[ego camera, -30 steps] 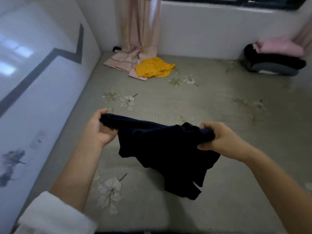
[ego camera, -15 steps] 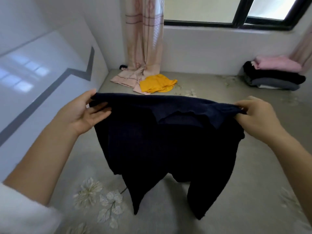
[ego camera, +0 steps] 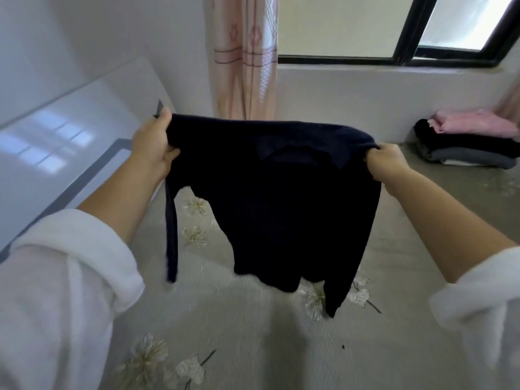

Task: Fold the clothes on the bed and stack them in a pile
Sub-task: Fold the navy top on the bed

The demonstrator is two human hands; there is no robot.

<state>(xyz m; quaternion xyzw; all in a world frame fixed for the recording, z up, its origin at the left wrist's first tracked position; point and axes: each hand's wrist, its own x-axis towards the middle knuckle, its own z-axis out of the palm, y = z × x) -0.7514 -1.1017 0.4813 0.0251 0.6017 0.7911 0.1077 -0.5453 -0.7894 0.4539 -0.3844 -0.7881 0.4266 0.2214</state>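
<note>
2 hands shared the work at that moment. The left hand (ego camera: 153, 144) gripped 1 top corner of the dark navy top (ego camera: 281, 198), fingers curled round the cloth. The right hand (ego camera: 387, 161) pinched the opposite corner in a bunched fist.

Between them the top edge ran left to right across the centre of the frame, fairly taut and close to level. The body of the garment hung straight down from it over the bed (ego camera: 253, 342), which filled the lower half of the frame. 1 thin sleeve (ego camera: 171, 235) dangled below the left hand. The other sleeve trailed at the lower right, and I could not tell whether its tip touched the bedcover.

To my eye the step in hand was spreading the top out before laying it flat. What counted was that its width lay across the person and its length dropped toward the bed directly beneath, with neither hand nearer than the other.

The pile of folded clothes (ego camera: 464, 147) sat at the right edge of the frame, well apart from the garment. It was on the right hand's side, so I judged that hand better placed for the carry.
</note>
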